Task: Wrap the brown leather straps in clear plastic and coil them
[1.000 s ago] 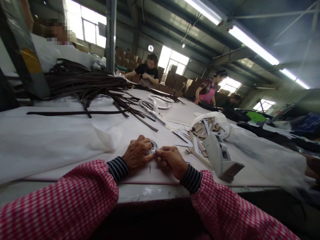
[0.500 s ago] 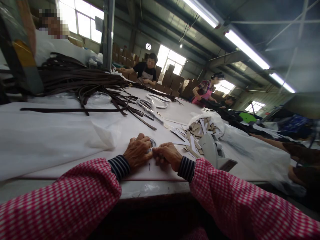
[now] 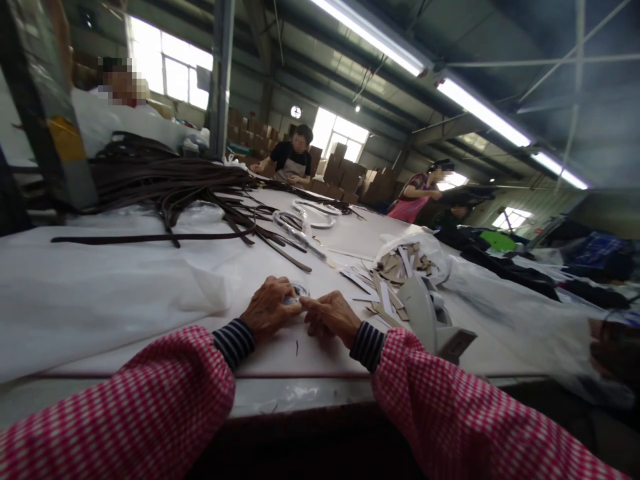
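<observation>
My left hand [image 3: 271, 308] is closed over a small round, shiny grey-and-clear coil [image 3: 301, 291] on the white tabletop. Most of the coil is hidden under the fingers, so its exact kind does not show. My right hand [image 3: 331, 315] is curled, with thumb and index finger meeting the coil's near right edge beside the left fingertips. Whatever the right fingers pinch is too small to make out. A short dark mark or thread [image 3: 297, 348] shows on the table just below the hands.
Dark brown belt-like straps [image 3: 165, 173] are heaped at the back left. Clear-wrapped coils [image 3: 315, 213] lie farther back. Right of my hands are loose card strips [image 3: 385, 300], a bag of strips [image 3: 407, 260] and a whitish tape-dispenser-like object [image 3: 423, 310]. Other people work behind.
The view has tilted up a little, so the scene sits lower. My hands stay at the coil, and the right index finger now lies straighter along it. A co-worker at right has raised their hands.
</observation>
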A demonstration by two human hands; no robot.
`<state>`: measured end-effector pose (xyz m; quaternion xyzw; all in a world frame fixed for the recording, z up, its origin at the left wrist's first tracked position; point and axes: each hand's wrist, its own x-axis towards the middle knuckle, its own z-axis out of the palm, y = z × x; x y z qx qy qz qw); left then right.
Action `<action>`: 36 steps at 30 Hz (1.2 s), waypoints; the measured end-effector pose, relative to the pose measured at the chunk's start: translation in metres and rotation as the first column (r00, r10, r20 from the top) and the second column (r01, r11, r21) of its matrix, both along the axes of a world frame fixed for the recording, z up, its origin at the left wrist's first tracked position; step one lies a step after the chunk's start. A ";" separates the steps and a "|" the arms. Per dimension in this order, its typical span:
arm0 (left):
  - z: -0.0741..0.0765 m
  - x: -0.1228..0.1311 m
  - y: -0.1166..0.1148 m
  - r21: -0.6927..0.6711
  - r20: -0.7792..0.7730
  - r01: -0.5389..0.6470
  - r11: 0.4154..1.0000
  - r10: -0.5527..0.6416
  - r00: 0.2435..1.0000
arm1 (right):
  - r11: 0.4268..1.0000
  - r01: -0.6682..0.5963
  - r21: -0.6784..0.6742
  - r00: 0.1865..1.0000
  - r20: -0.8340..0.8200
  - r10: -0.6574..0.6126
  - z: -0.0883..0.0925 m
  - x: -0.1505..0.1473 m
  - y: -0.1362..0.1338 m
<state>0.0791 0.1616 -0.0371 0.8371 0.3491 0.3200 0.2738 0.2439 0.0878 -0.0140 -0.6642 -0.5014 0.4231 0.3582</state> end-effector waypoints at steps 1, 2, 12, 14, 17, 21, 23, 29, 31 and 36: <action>0.001 -0.001 0.002 -0.035 0.039 -0.018 0.999 0.019 0.999 | 0.999 0.019 0.032 0.999 -0.028 -0.018 0.000 -0.003 0.002; 0.003 -0.003 0.003 -0.072 0.077 -0.030 0.997 0.036 0.996 | 0.997 0.040 0.070 0.998 -0.056 -0.036 0.000 -0.007 0.005; 0.018 -0.017 0.004 -0.366 0.369 0.184 0.912 -0.039 0.929 | 0.919 0.198 0.340 0.940 -0.333 -0.079 -0.015 -0.020 0.015; 0.020 -0.017 0.003 -0.439 0.410 0.216 0.872 -0.019 0.912 | 0.923 0.168 0.345 0.922 -0.387 -0.023 -0.017 -0.017 0.013; 0.021 -0.016 0.004 -0.525 0.447 0.253 0.813 0.010 0.894 | 0.932 0.071 0.354 0.949 -0.312 0.046 -0.016 -0.007 0.006; 0.021 -0.013 0.004 -0.478 0.407 0.202 0.855 0.011 0.914 | 0.824 -0.067 0.563 0.969 0.232 -0.080 -0.002 0.009 -0.010; 0.020 -0.012 0.003 -0.410 0.361 0.189 0.892 -0.032 0.932 | 0.725 -0.283 0.627 0.824 0.546 -0.151 0.009 0.015 -0.017; 0.022 -0.012 -0.014 -0.309 0.261 0.325 0.894 -0.249 0.933 | 0.669 -0.611 0.424 0.514 0.855 -0.073 0.019 0.017 -0.025; 0.025 -0.012 -0.025 -0.255 0.197 0.347 0.902 -0.303 0.932 | 0.673 -0.608 0.421 0.520 0.852 -0.062 0.015 0.019 -0.028; 0.033 -0.023 -0.064 -0.060 -0.020 0.330 0.942 -0.332 0.943 | 0.630 -0.647 0.431 0.566 0.825 0.017 0.006 0.014 -0.047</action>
